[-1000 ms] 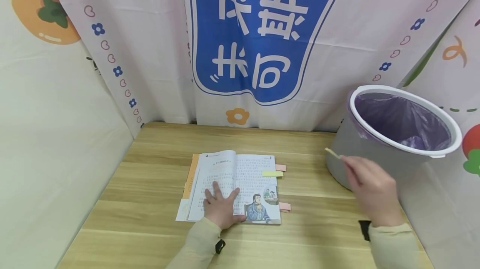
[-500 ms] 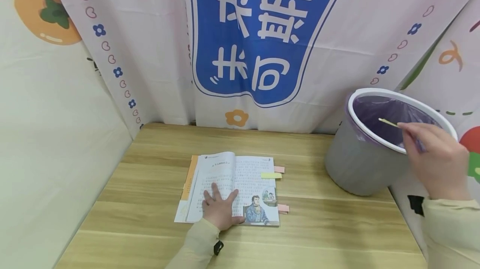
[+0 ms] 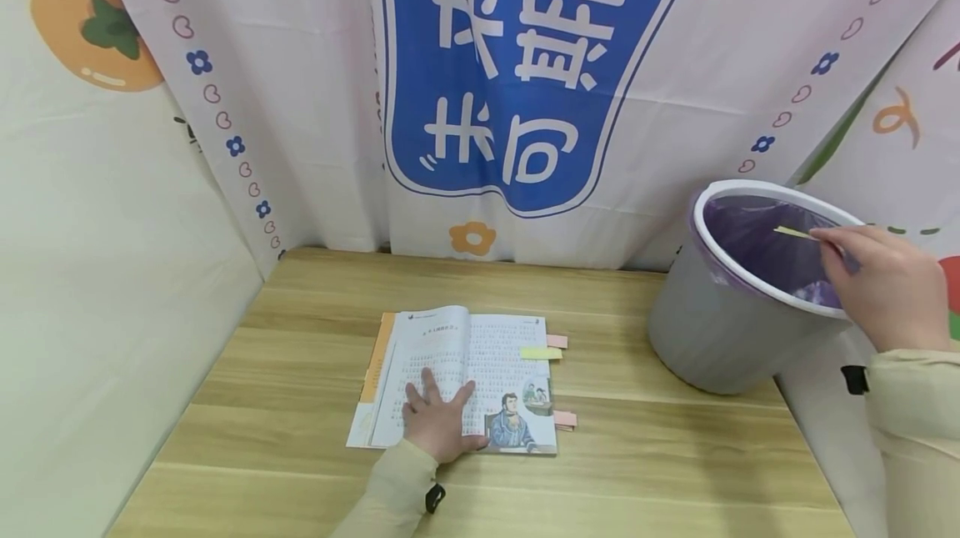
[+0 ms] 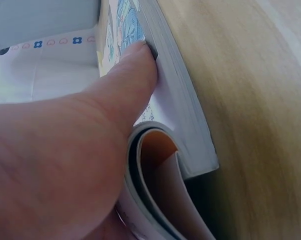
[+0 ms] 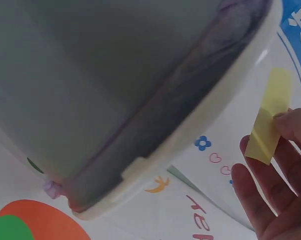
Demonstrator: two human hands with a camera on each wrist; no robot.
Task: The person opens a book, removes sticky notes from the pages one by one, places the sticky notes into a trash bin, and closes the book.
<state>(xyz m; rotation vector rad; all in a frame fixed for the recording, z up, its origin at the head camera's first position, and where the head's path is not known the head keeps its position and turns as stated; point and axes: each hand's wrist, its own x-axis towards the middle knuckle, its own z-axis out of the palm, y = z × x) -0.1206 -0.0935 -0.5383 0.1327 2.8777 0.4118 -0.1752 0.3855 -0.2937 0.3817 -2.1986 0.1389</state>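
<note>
An open book lies on the wooden table, its left pages bulging up near the spine. Spread over its lower middle, my left hand presses the pages with straight fingers. In the left wrist view, the thumb of that hand lies along the page by the picture of a seated figure. My right hand pinches a yellow sticky tab between thumb and fingers. It holds the tab over the mouth of a grey trash bin lined with a purple bag.
Pink sticky tabs and a yellow one stick out from the book's right edge. The bin stands at the table's right edge, its white rim tilted toward me. Printed curtains hang behind and along the sides of the table.
My right hand has moved right and up with the yellow sticky tab, from beside the bin to over its mouth. The left hand has stayed on the book.
</note>
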